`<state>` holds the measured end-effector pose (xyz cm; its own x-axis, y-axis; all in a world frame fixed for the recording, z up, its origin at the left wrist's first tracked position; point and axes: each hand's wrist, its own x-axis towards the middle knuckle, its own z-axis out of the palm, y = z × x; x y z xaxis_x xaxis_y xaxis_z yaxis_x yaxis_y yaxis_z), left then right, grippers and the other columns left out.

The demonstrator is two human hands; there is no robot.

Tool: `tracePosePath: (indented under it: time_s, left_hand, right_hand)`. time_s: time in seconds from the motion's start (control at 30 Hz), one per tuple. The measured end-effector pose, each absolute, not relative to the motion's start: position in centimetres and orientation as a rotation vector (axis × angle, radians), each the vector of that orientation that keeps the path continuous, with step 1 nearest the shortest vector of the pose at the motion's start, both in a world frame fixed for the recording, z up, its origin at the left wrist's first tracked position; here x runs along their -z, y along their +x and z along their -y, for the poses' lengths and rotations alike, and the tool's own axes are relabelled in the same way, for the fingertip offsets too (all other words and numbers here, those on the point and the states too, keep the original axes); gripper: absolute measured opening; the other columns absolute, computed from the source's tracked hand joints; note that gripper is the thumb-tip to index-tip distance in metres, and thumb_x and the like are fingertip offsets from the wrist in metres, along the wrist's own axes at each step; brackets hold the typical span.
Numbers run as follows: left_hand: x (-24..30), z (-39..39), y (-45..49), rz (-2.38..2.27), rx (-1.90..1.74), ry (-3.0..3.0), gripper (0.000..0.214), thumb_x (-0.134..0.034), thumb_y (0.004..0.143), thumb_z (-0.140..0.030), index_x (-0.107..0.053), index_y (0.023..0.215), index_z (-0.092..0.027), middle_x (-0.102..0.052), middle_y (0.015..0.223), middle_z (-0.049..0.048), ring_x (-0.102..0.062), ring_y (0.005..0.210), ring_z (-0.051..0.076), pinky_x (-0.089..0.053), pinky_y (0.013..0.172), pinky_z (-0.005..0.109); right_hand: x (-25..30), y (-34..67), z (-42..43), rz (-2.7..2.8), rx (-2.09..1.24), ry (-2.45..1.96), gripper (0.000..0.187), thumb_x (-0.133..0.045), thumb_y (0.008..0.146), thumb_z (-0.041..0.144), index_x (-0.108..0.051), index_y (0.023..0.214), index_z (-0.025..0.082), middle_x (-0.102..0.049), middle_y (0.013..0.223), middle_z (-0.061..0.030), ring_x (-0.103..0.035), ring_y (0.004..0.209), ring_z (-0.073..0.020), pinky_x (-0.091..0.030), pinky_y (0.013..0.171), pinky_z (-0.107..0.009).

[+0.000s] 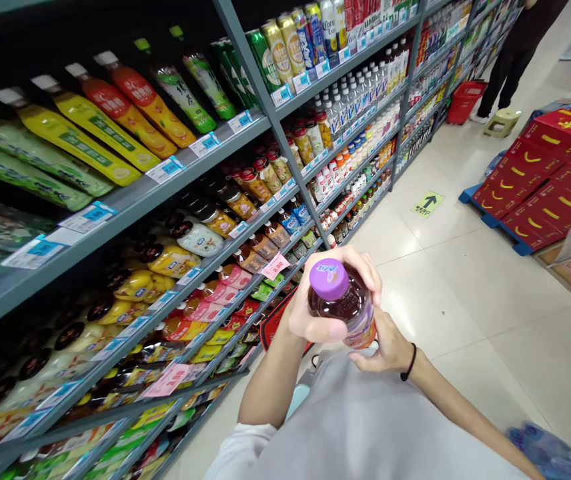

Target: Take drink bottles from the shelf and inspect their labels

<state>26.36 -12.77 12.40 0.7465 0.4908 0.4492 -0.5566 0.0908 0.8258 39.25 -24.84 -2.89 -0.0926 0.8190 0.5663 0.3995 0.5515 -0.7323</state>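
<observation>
A bottle of dark drink (349, 303) with a purple cap (329, 279) is held in front of my chest, its cap tipped up toward the camera. Wrapped around its upper body is my left hand (303, 321), thumb across the near side and fingers around the far side. Lower down, my right hand (384, 341) grips the base from the right, with a black band on the wrist. The label is mostly hidden by my fingers.
Shelves of bottled drinks (135, 100) and cans (290, 43) line the left. A red basket (278, 320) is partly hidden beside my left forearm. Red cartons (540, 173) sit on a blue pallet (520, 248) at right. Farther back, a person (510, 67) stands near a stool (502, 123).
</observation>
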Motion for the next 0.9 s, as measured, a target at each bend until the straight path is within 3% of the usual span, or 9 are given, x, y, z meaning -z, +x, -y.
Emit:
tracePosePath:
  time_s: [0.17,0.4,0.6,0.77,0.9]
  left_hand:
    - [-12.7,13.1,26.3,0.147,-0.664,1.326,0.061,-0.088,0.052,-0.067,-0.065,0.082,-0.019,-0.067,0.074,0.0118,-0.066,0.072,0.027,-0.054,0.060,0.035]
    - [-13.1,13.8,26.1,0.116,-0.599,1.462,0.060,-0.091,0.048,-0.067,-0.069,0.080,-0.020,-0.070,0.080,0.0130,-0.067,0.072,0.027,-0.058,0.058,0.036]
    - [-13.2,14.5,26.0,0.121,-0.598,1.425,0.055,-0.090,0.053,-0.062,-0.069,0.081,-0.020,-0.069,0.076,0.0112,-0.065,0.066,0.025,-0.056,0.057,0.037]
    - [-12.4,14.1,25.7,0.039,-0.649,1.435,0.059,-0.087,0.051,-0.067,-0.066,0.079,-0.020,-0.067,0.073,0.0108,-0.065,0.065,0.025,-0.055,0.059,0.037]
    - [-11.6,13.7,25.5,-0.023,-0.690,1.423,0.056,-0.086,0.048,-0.061,-0.065,0.080,-0.020,-0.067,0.072,0.0110,-0.066,0.069,0.027,-0.055,0.063,0.039]
  right_hand:
    - [2.8,39.0,25.5,1.653,-0.412,-1.072,0.087,-0.081,0.080,0.027,-0.035,0.154,0.027,-0.067,0.121,-0.0128,-0.070,0.110,-0.0361,-0.062,0.091,-0.048]
    - [2.8,38.8,25.5,1.579,-0.535,-1.056,0.062,-0.087,0.077,0.035,-0.054,0.129,0.025,-0.067,0.117,-0.0121,-0.068,0.115,-0.0409,-0.062,0.094,-0.047]
    - [2.7,38.7,25.8,1.589,-0.577,-1.033,0.058,-0.085,0.081,0.039,-0.056,0.130,0.025,-0.068,0.118,-0.0104,-0.070,0.114,-0.0371,-0.061,0.094,-0.042]
    - [3.4,38.4,26.2,1.636,-0.592,-1.057,0.065,-0.082,0.084,0.039,-0.051,0.138,0.024,-0.070,0.117,-0.0124,-0.072,0.107,-0.0336,-0.063,0.093,-0.047]
    - [4.0,37.8,26.6,1.626,-0.578,-1.085,0.069,-0.082,0.084,0.043,-0.048,0.140,0.022,-0.070,0.121,-0.0146,-0.073,0.107,-0.0324,-0.063,0.092,-0.048]
